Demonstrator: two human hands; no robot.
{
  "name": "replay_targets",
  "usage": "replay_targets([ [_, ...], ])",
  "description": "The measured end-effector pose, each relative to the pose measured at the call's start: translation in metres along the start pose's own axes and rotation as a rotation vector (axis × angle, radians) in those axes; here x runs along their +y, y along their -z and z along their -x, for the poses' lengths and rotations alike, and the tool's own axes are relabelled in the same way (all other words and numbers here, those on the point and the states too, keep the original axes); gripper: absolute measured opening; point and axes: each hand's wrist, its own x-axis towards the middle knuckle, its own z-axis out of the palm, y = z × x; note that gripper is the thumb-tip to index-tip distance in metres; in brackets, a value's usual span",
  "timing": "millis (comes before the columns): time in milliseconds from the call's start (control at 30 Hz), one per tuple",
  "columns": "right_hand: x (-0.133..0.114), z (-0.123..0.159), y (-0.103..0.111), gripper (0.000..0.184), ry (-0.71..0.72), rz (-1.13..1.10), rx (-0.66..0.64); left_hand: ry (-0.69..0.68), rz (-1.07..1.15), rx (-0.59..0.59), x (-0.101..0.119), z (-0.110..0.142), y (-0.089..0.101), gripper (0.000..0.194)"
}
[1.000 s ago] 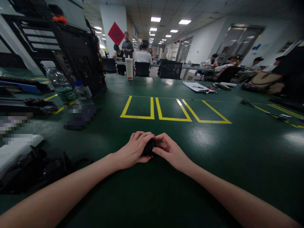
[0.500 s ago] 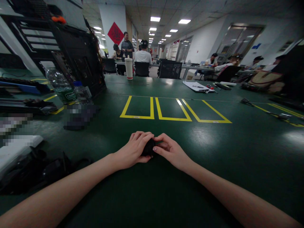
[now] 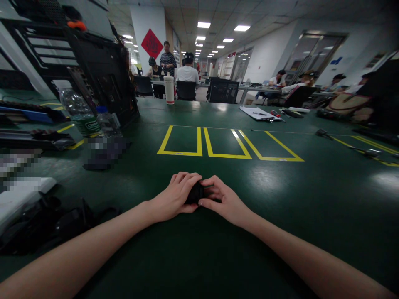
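Observation:
A small black rounded object (image 3: 195, 193) is held low over the green table (image 3: 199, 249), in the middle of the view. My left hand (image 3: 176, 195) wraps round its left side and top, with the thumb underneath. At its right end my right hand (image 3: 225, 201) grips the edge between thumb and bent fingers. Both hands cover much of the object, and its exact kind cannot be made out.
Yellow tape frames (image 3: 229, 156) mark the table ahead. Left stand plastic bottles (image 3: 89, 124), a black computer case (image 3: 106, 70) and dark gear (image 3: 62, 220). Farther off are a white cup (image 3: 169, 89), a clipboard (image 3: 258, 113) and several people at tables.
My right thumb has slid down along the object's edge, and the right fingers have shifted around its end. My left hand keeps its place. A standing person behind has moved slightly.

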Motion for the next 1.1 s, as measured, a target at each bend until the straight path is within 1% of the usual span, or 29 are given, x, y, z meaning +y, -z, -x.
replay_targets([
  [133,0.000,-0.001,-0.001,0.020,-0.009,-0.041,0.000,0.009,0.002,-0.011,0.003,0.000,0.003,0.064],
  [300,-0.003,-0.002,0.000,0.027,-0.036,-0.039,0.014,0.020,0.014,-0.052,0.007,-0.001,0.011,0.063],
  [367,-0.003,-0.002,0.000,0.027,-0.047,-0.049,-0.008,0.019,0.022,-0.060,0.007,-0.001,0.011,0.062],
  [467,-0.002,-0.001,0.000,0.025,-0.035,-0.080,-0.042,0.013,0.019,-0.030,0.004,-0.001,0.006,0.063],
  [533,-0.001,-0.001,0.000,0.028,-0.021,-0.087,-0.040,0.008,0.011,0.001,0.002,-0.001,0.003,0.065],
  [600,0.000,-0.001,0.000,0.027,-0.019,-0.083,-0.036,0.007,0.009,0.008,0.002,-0.001,0.002,0.065],
  [767,0.000,-0.001,0.001,0.021,-0.049,-0.054,-0.028,0.018,0.019,-0.047,0.006,-0.001,0.009,0.063],
  [967,-0.002,-0.002,0.000,0.026,-0.037,-0.056,-0.011,0.024,0.026,-0.052,0.009,-0.001,0.013,0.063],
  [1100,-0.002,-0.002,0.000,0.025,-0.039,-0.047,-0.017,0.019,0.028,-0.046,0.009,-0.001,0.013,0.063],
])
